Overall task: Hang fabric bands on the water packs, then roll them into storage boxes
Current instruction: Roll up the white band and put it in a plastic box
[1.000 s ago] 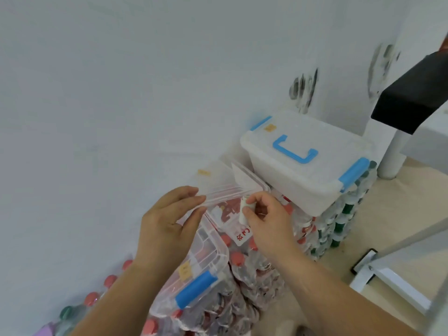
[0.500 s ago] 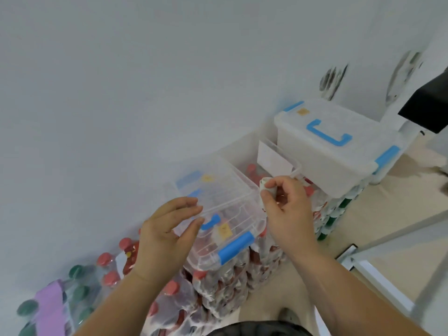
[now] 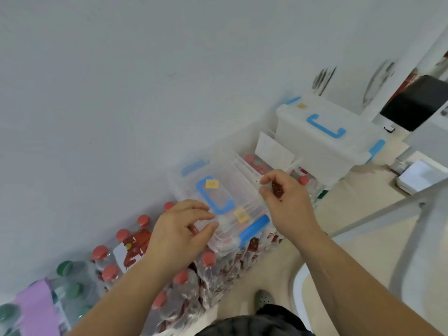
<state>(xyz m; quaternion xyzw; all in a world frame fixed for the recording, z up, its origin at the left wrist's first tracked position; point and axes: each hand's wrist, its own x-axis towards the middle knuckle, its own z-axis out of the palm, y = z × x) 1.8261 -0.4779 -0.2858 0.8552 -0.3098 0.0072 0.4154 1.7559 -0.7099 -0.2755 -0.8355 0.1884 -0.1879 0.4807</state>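
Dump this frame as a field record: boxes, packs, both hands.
clear box: lid on, blue handle, sitting on red-capped water packs
white box: lid on, farther right
open box: between those two, white card at its far end
purple band: draped over green-capped pack, far left
left hand: at clear box's near corner, grip unclear
right hand: fingers curled over the clear box's right edge, contents not visible
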